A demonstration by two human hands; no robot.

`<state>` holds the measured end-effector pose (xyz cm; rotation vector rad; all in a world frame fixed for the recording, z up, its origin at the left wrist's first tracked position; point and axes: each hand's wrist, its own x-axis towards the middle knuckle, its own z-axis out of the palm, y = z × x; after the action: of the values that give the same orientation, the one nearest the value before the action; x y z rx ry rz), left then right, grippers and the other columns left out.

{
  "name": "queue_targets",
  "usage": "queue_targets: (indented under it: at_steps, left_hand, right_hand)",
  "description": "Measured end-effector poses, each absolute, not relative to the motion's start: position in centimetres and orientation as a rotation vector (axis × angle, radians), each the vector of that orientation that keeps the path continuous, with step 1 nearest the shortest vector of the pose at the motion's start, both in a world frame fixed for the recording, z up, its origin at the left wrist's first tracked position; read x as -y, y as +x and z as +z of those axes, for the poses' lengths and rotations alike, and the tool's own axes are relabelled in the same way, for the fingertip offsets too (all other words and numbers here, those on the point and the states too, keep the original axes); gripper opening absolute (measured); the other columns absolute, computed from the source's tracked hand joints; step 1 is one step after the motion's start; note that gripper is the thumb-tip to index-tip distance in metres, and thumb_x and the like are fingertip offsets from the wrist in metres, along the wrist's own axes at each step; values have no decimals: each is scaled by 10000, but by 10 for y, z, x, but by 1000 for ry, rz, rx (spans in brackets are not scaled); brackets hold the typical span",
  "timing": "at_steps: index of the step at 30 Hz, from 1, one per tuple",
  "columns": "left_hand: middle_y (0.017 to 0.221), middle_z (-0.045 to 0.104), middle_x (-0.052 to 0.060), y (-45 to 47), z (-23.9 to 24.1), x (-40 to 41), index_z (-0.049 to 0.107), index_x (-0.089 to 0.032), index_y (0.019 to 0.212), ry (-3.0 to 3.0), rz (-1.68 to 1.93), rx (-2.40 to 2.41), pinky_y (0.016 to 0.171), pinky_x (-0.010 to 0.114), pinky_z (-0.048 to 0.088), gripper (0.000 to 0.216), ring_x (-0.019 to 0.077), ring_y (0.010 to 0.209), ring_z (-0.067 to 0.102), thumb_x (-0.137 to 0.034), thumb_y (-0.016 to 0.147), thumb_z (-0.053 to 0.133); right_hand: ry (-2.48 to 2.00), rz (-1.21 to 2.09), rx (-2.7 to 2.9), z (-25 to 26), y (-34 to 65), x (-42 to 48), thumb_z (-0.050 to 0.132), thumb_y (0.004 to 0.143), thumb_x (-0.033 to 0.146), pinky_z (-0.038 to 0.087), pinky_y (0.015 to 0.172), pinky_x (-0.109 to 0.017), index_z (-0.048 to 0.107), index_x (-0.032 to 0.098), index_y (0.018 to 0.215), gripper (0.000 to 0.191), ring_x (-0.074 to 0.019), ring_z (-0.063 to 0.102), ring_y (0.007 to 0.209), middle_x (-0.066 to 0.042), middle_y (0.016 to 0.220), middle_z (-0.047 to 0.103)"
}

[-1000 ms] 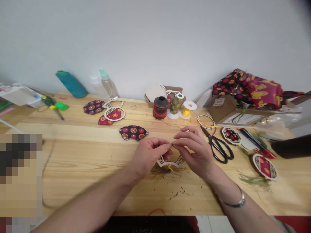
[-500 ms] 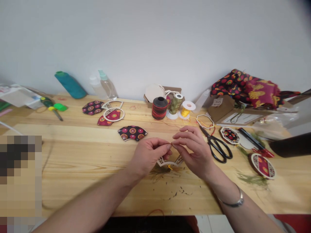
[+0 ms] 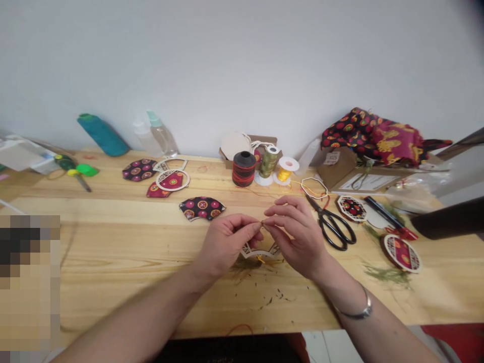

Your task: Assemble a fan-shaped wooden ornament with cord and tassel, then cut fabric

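Note:
My left hand (image 3: 227,244) and my right hand (image 3: 297,239) meet fingertip to fingertip over the middle of the table. Each is closed in a pinch of thumb and index finger on a thin orange-brown cord (image 3: 262,223), of which only a tiny bit shows. Right below them is a pale fan-shaped openwork frame (image 3: 260,253), its upper part hidden by my hands. Yellow cord (image 3: 260,259) is knotted at its lower edge, with dark green tassel threads (image 3: 244,264) beneath. The other fingers of my right hand are spread loosely.
Black-handled scissors (image 3: 336,229) lie right of my hands. Behind stand a red-and-black spool (image 3: 244,169), a green spool (image 3: 267,164) and a yellow spool (image 3: 285,171). A fan-shaped fabric piece (image 3: 202,208) lies left; a finished oval ornament (image 3: 401,253) lies right. Dark scraps (image 3: 278,297) litter the front.
The whole view has shifted slightly, so things on the table appear a little further left. Both hands keep nearly the same pinch above the frame.

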<state>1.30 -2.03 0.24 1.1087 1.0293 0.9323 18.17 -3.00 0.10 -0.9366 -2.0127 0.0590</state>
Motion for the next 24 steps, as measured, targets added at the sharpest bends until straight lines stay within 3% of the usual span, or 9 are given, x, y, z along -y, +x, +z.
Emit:
queue_targets:
  at_steps: [24]
  left_hand:
    - [555,651,-7,13,7,23,686,-144,650,1114,960,-1113,497,191,480,111,86,497,561,-234,715,681]
  right_hand:
    - [-945,140,1987,0,180,32,607,824,66,498,837,-442,623,207,907,165,-226,554,950,-61,918,691]
